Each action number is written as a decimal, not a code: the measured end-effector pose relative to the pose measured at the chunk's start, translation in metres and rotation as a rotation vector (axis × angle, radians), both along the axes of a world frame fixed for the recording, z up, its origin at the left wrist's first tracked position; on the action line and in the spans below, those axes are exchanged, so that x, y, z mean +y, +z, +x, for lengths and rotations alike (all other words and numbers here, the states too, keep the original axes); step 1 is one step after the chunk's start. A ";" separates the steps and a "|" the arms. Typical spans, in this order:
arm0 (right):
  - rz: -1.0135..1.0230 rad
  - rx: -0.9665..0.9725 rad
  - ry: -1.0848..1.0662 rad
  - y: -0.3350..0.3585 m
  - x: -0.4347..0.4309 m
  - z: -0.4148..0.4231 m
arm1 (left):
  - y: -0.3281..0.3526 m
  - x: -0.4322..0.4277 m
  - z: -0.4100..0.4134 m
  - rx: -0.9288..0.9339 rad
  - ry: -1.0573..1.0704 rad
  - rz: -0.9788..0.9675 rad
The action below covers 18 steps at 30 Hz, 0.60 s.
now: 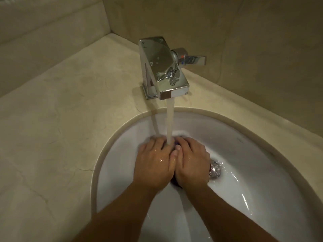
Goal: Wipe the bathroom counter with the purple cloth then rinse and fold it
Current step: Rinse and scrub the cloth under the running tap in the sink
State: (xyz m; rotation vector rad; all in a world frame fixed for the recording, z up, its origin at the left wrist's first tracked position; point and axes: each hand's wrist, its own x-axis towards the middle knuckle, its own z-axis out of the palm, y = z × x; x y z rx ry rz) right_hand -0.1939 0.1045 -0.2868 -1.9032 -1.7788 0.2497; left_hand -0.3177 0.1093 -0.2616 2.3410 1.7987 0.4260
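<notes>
Purple cloth (174, 143) shows only as a small dark sliver between your two hands, bunched beneath them in the white sink basin (244, 172). Your left hand (153, 165) and right hand (192, 163) press together, thumbs touching, closed over it. Water from the chrome faucet (164, 70) runs onto your fingers. Beside your right hand sits the drain (215, 169).

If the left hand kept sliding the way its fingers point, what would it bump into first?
Probably the back wall of the sink, just past the water stream beside its fingertips. The left hand points toward the faucet, which sits higher; depth is unclear.
</notes>
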 end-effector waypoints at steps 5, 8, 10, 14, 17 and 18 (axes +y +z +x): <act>-0.021 -0.153 -0.009 -0.009 0.008 0.002 | -0.016 0.001 0.004 0.128 0.051 0.161; -0.131 -0.268 0.029 -0.008 0.018 0.005 | -0.020 0.005 0.010 0.162 0.125 0.200; -0.249 -0.337 0.101 -0.010 0.025 0.007 | -0.021 0.009 0.014 0.167 0.175 0.201; -0.256 -0.332 0.124 -0.011 0.036 0.010 | -0.020 0.016 0.022 0.160 0.245 0.178; -0.228 -0.353 0.142 -0.009 0.035 0.009 | -0.023 0.018 0.024 0.171 0.252 0.064; -0.229 -0.354 0.145 -0.010 0.035 0.011 | -0.024 0.018 0.023 0.192 0.246 0.033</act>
